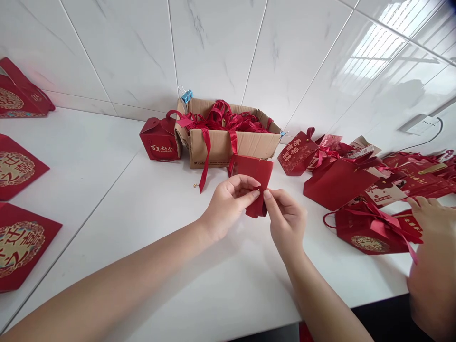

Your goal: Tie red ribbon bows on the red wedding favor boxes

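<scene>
A small red paper gift box (253, 168) is held above the white table, tilted, with a strap-like flap hanging at its near end. My left hand (233, 199) pinches that near end from the left, thumb and fingers closed on it. From the right, my right hand (287, 213) grips the same end between thumb and fingers. The two thumbs are close together, and the fingers hide part of the box's near end. Just behind it stands a cardboard box (235, 145) heaped with red ribbons (228, 116), some draping over its front.
A red box (161, 140) stands left of the cardboard box. More red boxes (340, 183) crowd the right side, and flat red ones (21, 244) lie at left. Another person's hand (432, 221) is at the right edge. A tiled wall (221, 52) backs the table (142, 213).
</scene>
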Motion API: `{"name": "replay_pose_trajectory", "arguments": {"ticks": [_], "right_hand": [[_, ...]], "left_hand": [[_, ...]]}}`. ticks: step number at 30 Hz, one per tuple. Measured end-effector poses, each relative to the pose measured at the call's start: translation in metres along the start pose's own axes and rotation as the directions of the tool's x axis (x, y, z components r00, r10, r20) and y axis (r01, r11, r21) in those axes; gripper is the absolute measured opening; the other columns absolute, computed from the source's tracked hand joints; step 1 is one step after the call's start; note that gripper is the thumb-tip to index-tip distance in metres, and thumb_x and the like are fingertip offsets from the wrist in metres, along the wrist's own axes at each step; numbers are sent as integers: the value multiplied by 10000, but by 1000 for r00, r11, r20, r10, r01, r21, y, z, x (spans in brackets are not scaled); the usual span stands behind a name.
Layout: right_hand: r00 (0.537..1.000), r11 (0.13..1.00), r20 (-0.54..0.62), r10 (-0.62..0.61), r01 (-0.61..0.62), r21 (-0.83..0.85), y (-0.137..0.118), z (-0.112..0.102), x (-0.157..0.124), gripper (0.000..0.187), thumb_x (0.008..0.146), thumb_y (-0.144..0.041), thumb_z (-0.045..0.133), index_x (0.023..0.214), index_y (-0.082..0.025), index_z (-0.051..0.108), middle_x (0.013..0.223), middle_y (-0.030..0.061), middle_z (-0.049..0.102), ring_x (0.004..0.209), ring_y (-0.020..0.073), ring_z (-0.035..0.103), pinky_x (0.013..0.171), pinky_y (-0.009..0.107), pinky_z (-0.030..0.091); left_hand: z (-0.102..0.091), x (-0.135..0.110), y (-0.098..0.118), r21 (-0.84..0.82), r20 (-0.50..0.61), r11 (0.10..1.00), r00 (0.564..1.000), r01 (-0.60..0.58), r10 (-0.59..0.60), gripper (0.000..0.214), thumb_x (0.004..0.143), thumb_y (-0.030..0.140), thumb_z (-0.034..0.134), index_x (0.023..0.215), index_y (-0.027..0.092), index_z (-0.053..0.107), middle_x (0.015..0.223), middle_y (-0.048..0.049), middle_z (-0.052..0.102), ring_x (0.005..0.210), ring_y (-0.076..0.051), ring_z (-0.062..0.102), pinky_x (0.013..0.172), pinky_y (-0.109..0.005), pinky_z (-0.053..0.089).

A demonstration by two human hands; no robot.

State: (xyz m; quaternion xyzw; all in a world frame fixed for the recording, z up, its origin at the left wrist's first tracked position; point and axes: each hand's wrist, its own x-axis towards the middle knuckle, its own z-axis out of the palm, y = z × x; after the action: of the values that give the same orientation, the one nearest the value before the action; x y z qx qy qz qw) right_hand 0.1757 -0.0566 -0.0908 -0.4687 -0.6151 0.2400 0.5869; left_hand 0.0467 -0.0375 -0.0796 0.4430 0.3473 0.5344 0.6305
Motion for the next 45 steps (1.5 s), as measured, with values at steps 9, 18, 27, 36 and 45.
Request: {"name": "replay_pose_trajectory", "arguments": {"ticks": [9, 18, 27, 36, 45], "right_hand": [[999, 1000, 35, -3, 3, 22, 4, 0, 0, 188, 894, -265, 545, 775, -186, 667, 662, 6, 574, 583, 117, 546, 522, 261, 459], [939, 958, 255, -231, 265, -106, 7, -7, 11, 443, 695, -250, 785, 1101, -200, 612, 850, 32, 593, 718, 149, 552, 670, 323, 517], [954, 981, 245, -170, 188, -52, -11, -9, 22, 231, 731, -101, 586, 932, -194, 651, 777, 6, 569, 605, 101, 484, 550, 252, 452], [792, 994, 610, -42, 95, -54, -34, -39, 49, 267, 631, -37, 550, 822, -184, 667, 730, -20, 562, 599, 87, 469, 508, 202, 383], [789, 999, 614, -30, 18, 26, -20, -42, 48, 263, 606, -38, 532, 791, -182, 652, 729, -24, 533, 593, 85, 464, 509, 199, 378]], "left_hand": [[-5, -1, -11, 467, 2, 809, 916, -356, 402, 81, 800, 185, 663, 878, 186, 685, 844, -10, 592, 747, -104, 572, 668, -239, 509], [-13, 7, 5, 655, 122, 580, 825, -484, 551, 65, 803, 160, 651, 852, 202, 644, 822, 0, 624, 790, -133, 581, 735, -278, 489], [-6, -7, 24, 757, 168, 460, 818, -465, 550, 71, 798, 190, 615, 868, 179, 607, 790, -6, 611, 774, -153, 562, 726, -304, 469], [-11, -12, 52, 876, 279, 196, 796, -440, 538, 105, 800, 199, 574, 867, 207, 656, 771, -23, 565, 791, -195, 512, 792, -385, 387], [-18, -3, 45, 753, 477, 143, 681, -643, 555, 180, 812, 88, 539, 793, 228, 650, 993, -43, 617, 975, -208, 536, 895, -389, 406]]}}
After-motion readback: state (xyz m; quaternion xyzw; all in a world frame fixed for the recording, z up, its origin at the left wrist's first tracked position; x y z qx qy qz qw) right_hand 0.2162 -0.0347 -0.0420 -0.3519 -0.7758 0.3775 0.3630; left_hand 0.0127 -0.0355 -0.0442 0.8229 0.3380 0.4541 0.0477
